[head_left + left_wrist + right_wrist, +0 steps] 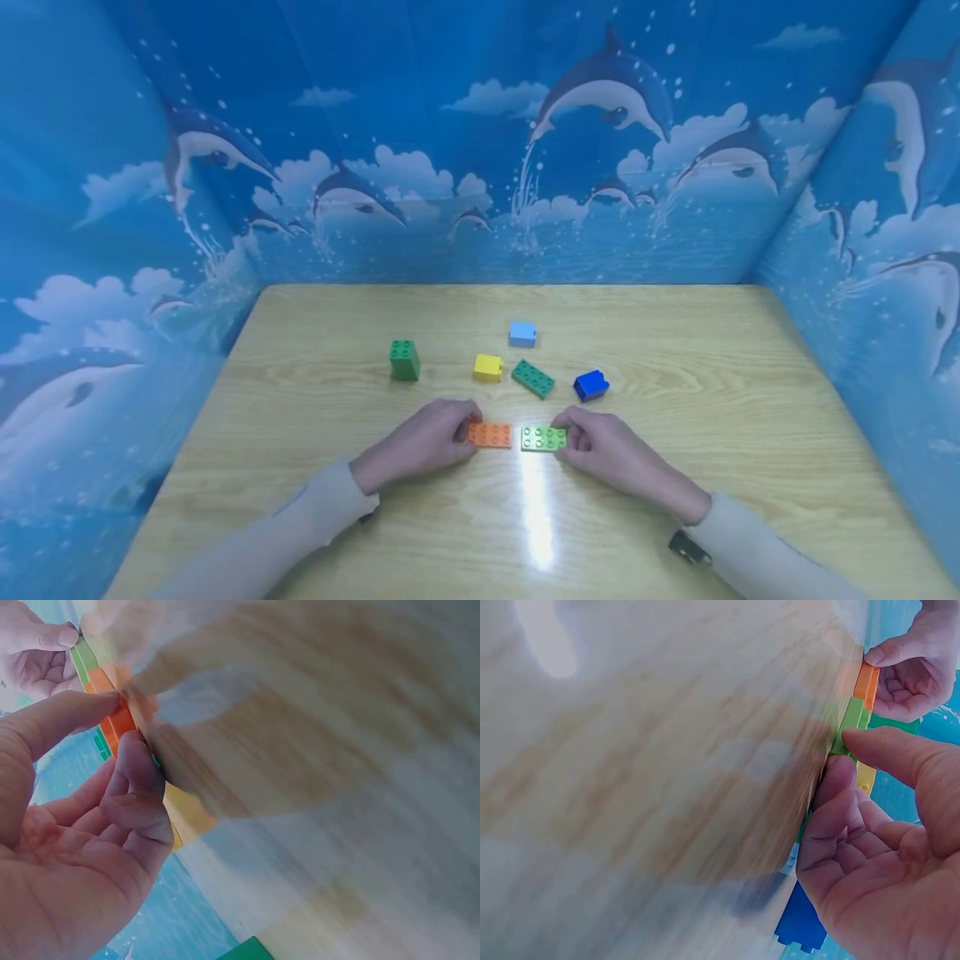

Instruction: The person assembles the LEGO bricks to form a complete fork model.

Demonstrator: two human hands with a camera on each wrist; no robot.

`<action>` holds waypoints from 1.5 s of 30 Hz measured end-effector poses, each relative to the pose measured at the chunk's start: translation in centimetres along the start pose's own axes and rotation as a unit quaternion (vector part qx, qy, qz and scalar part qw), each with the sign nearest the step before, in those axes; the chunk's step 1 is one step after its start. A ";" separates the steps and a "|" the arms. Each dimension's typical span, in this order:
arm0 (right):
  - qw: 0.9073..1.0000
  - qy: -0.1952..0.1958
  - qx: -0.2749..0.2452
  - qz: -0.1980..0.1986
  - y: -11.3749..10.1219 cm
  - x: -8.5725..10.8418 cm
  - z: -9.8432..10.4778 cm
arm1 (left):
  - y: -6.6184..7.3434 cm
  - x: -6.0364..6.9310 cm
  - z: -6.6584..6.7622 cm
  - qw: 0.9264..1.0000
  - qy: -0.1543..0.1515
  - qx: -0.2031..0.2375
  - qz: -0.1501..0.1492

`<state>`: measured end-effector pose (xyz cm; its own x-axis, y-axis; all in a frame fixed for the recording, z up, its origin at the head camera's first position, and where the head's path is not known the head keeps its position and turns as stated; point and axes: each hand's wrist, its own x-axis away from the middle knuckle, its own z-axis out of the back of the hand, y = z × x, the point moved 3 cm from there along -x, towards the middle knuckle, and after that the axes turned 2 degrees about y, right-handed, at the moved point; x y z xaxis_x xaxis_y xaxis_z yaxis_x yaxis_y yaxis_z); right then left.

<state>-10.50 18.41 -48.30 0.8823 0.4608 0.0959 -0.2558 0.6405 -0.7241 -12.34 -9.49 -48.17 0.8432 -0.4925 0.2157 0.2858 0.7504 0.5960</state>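
Note:
An orange toy brick point(490, 435) with two rows of studs lies on the table, its left end pinched between thumb and finger of my left hand point(435, 435). Just to its right, across a small gap, is a light green brick point(542, 438) of similar shape. My right hand point(609, 447) pinches that one's right end. In the left wrist view the orange brick point(118, 724) shows between thumb and fingertip. From the right wrist, the light green brick point(847, 727) appears under the thumb, with the orange brick beyond it.
Behind the hands lie a dark green flat brick point(533, 379), a yellow brick point(488, 368), a light blue brick point(522, 334) and a dark blue brick point(592, 385). A tall green block point(405, 360) stands upright farther left. Dolphin-printed walls point(450, 242) border the wooden table point(315, 333).

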 end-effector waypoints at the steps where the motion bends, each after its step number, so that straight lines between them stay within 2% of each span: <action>1: 1.000 0.001 0.000 0.002 0.0 0.0 0.0 | 0.1 0.0 -0.1 1.000 0.002 -0.003 -0.001; 9: 1.000 -0.004 -0.005 0.009 -0.3 -0.1 -0.1 | 0.2 0.1 -0.3 0.999 0.021 -0.025 -0.016; 18: 1.000 -0.006 -0.005 0.005 -0.5 -0.2 0.1 | 0.6 -0.3 -0.6 1.000 0.015 -0.002 -0.026; 27: 1.000 -0.008 -0.009 0.010 -0.4 -0.3 0.1 | 0.5 -0.4 -0.5 1.000 0.009 0.022 -0.017; 33: 1.000 -0.012 -0.010 0.008 -0.3 -0.5 0.1 | 0.0 -0.1 -0.3 0.997 -0.002 0.082 -0.002; 38: 1.000 -0.012 -0.009 0.010 -0.4 -0.5 0.0 | -1.1 0.4 0.0 0.989 -0.010 0.144 0.025; 42: 1.000 -0.011 -0.013 0.006 -0.3 -0.2 0.1 | -1.7 0.6 0.2 0.982 -0.015 0.186 0.028; 45: 1.000 -0.004 -0.015 -0.012 -0.3 0.0 0.5 | -1.8 0.8 0.1 0.978 -0.017 0.207 0.028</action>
<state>-10.67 18.50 -47.73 0.8849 0.4503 0.1190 -0.2223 0.6329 -0.7416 -12.25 -11.28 -48.98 0.8345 -0.4756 0.2780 0.0252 0.5371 0.8432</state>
